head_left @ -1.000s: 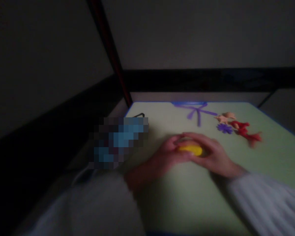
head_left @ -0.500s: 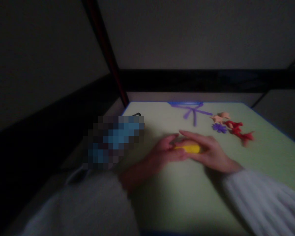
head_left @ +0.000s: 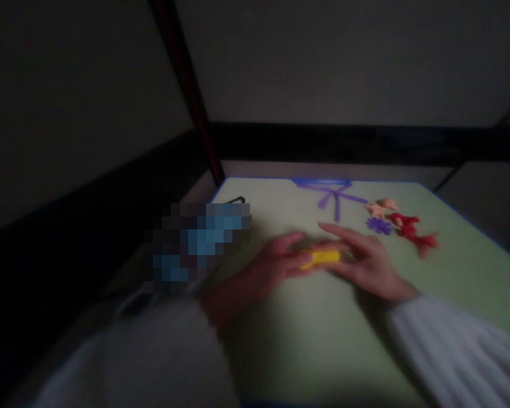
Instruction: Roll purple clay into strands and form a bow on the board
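Note:
Above the table, a piece of yellow modelling clay (head_left: 323,258) lies between my two hands, as a short bar with a smooth face. My left hand (head_left: 280,260) is closed on its left end with thumb and fingers. At the right end, my right hand (head_left: 363,258) pinches it between thumb and fingers, while its index finger sticks out above. The fingers behind the clay are partly hidden. Beyond my right hand sit a purple flower-like shape (head_left: 379,225), a peach star-like shape (head_left: 376,209) and red lumpy pieces (head_left: 408,226).
The pale green table (head_left: 293,334) has a blue edge. Purple strips (head_left: 336,204) lie at its far side near a blue translucent object (head_left: 321,182). At the left stands a pixelated blue object (head_left: 212,229), its kind hidden. A dark-banded wall is behind.
The yellow clay has gone from a rounded lump to a narrower bar. My hands have drawn slightly apart, and my right index finger has lifted away from my left fingertips.

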A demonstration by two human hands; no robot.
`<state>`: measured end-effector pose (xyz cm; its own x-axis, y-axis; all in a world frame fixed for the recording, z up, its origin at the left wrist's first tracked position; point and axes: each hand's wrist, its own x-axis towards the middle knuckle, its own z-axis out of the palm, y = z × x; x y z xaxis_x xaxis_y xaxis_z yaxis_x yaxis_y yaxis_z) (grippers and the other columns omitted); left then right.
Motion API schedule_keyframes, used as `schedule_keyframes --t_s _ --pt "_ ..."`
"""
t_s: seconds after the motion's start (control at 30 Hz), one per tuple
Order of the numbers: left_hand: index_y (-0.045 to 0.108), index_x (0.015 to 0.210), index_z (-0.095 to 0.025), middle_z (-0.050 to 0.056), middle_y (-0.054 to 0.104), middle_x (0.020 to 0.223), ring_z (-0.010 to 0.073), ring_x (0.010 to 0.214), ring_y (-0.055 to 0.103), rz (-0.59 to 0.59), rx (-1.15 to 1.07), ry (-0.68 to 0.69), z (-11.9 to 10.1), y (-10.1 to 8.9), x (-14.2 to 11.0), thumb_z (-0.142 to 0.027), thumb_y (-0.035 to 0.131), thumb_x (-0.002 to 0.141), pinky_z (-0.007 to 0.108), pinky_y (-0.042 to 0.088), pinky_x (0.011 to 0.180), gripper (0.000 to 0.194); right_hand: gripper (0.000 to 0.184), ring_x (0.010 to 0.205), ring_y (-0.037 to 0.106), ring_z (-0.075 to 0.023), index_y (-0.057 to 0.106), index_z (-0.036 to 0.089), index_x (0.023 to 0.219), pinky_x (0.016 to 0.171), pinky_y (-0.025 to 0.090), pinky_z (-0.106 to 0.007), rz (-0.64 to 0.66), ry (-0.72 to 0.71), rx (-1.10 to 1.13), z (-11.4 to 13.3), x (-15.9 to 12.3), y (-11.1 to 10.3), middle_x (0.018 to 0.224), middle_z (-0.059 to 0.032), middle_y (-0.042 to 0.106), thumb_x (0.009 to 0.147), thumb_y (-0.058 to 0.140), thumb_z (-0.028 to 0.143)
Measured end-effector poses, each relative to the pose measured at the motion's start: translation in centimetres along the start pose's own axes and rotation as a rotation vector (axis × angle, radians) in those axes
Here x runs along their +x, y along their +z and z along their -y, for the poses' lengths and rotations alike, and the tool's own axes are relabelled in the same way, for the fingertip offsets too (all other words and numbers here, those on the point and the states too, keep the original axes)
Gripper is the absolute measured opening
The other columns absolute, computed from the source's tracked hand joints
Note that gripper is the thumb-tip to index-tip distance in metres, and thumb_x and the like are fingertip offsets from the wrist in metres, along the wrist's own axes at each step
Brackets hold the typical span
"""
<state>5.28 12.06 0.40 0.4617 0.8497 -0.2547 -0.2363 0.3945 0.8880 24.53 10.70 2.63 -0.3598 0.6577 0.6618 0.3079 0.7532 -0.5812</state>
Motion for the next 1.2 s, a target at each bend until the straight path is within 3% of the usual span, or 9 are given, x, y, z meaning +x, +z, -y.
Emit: schedule_keyframes --t_s 0.13,0.27,0.47,0.7,0.93,1.1,1.2 --pt "0.039 0.136 -0.013 0.009 0.070 0.092 0.0217 0.081 0.067 -0.019 0.090 0.080 0.2 -0.2 0.4 -0.020 0.080 0.063 0.038 0.049 0.083 0.084 0.054 0.088 0.072 -0.0186 0.053 0.024 0.130 0.085 0.056 -0.029 0.034 0.028 0.043 -0.1 0.1 0.0 0.096 -0.0047 0.075 0.079 0.070 0.028" --pt "0.042 0.132 -0.012 0.009 0.071 0.093 0.0206 0.083 0.067 -0.042 0.143 0.173 -0.1 0.0 0.5 -0.017 0.079 0.063 0.033 0.048 0.080 0.079 0.061 0.094 0.070 -0.0188 0.053 0.025 0.131 0.085 0.056 -0.028 0.025 0.060 0.094 -0.5 0.0 0.1 0.107 -0.0059 0.073 0.074 0.075 0.023" --pt "0.045 0.127 -0.012 0.008 0.071 0.089 0.0181 0.080 0.067 -0.085 0.115 0.092 -0.5 0.4 0.2 -0.023 0.078 0.064 0.032 0.049 0.078 0.072 0.059 0.087 0.071 -0.0162 0.053 0.026 0.130 0.087 0.055 -0.028 0.000 0.071 0.055 -0.7 -0.2 0.2 0.096 -0.0021 0.075 0.075 0.073 0.017" --pt "0.048 0.126 -0.011 0.008 0.073 0.086 0.0180 0.074 0.068 -0.122 0.239 0.157 -0.9 0.3 -0.1 -0.020 0.078 0.063 0.029 0.049 0.071 0.069 0.046 0.083 0.072 -0.0196 0.061 0.021 0.120 0.075 0.060 -0.028 0.024 0.123 0.083 -0.4 0.0 0.3 0.098 -0.0062 0.075 0.076 0.072 0.026" --pt "0.049 0.126 -0.012 0.006 0.073 0.079 0.0174 0.069 0.067 -0.088 0.234 0.203 -1.1 0.4 -0.1 -0.019 0.079 0.061 0.027 0.049 0.067 0.072 0.047 0.075 0.073 -0.0204 0.062 0.020 0.119 0.067 0.061 -0.028 0.003 0.198 0.099 -0.3 0.0 0.1 0.091 -0.0071 0.076 0.076 0.071 0.038" --pt "0.050 0.124 -0.014 0.007 0.072 0.083 0.0190 0.075 0.067 -0.122 0.259 0.244 -0.8 0.3 0.3 -0.023 0.078 0.063 0.029 0.050 0.070 0.067 0.041 0.087 0.070 -0.0217 0.066 0.017 0.111 0.077 0.057 -0.031 0.045 0.079 -0.065 -0.4 0.3 -0.3 0.099 -0.0106 0.073 0.078 0.069 0.041" --pt "0.057 0.115 -0.014 0.007 0.071 0.087 0.0177 0.079 0.066 -0.119 0.293 0.284 -0.7 0.3 0.4 -0.024 0.076 0.063 0.028 0.049 0.072 0.056 0.030 0.079 0.069 -0.0190 0.069 0.015 0.101 0.069 0.055 -0.028 0.120 0.031 -0.135 -0.2 0.5 -0.4 0.090 -0.0104 0.072 0.083 0.064 0.039"
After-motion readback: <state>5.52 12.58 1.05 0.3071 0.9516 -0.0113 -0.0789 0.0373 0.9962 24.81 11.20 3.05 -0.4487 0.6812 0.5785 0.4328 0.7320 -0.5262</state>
